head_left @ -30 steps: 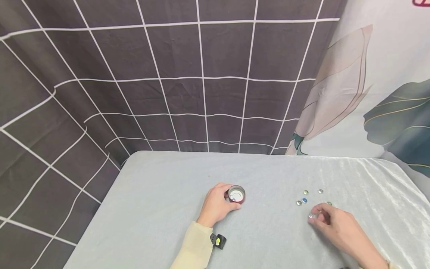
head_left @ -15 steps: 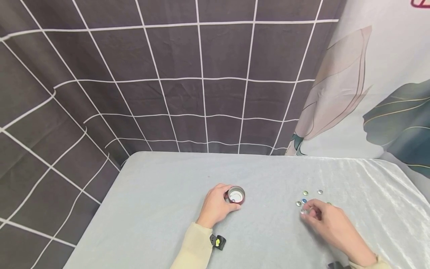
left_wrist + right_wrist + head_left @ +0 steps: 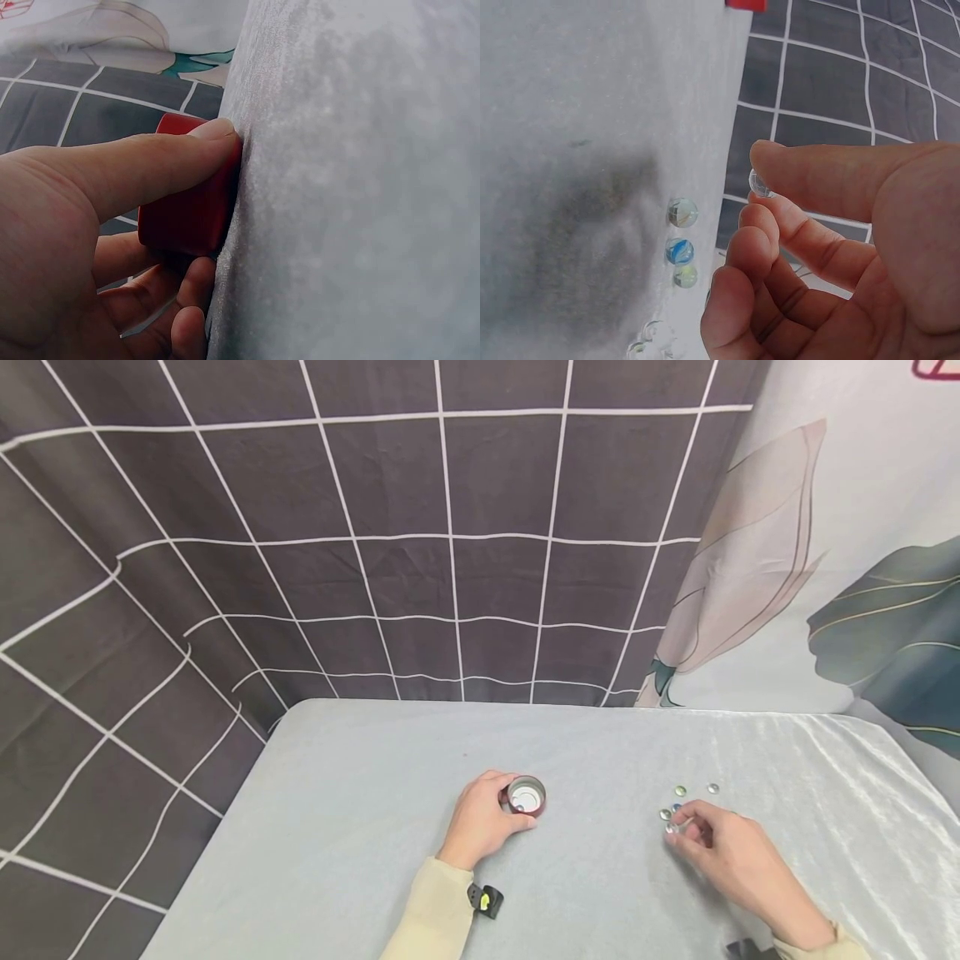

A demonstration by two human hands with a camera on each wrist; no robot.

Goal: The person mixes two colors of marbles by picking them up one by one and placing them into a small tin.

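Note:
My left hand [image 3: 480, 818] holds a short round red container [image 3: 527, 810] between thumb and fingers. The container stands upright on the table, its mouth facing up and its inside pale, with a small round thing near the inner wall. In the left wrist view its smooth red side [image 3: 191, 214] shows under the thumb. My right hand [image 3: 731, 856] pinches a clear glass marble [image 3: 759, 184] between thumb and fingertip, above the cloth. Close by on the table lie a marble with a pale swirl [image 3: 683, 212], a blue-swirled marble [image 3: 679, 251] and a green-tinted marble [image 3: 685, 276].
A grey-white velvety cloth [image 3: 375, 760] covers the table. Another clear marble [image 3: 713, 788] lies farther back on the right. A dark gridded curtain [image 3: 495, 577] hangs behind and at the left, and a leaf-patterned one [image 3: 780, 568] at the right.
My right hand has moved left with the pinched marble, coming up beside the loose marbles and partly covering the blue one. My left hand and the red container have stayed in place.

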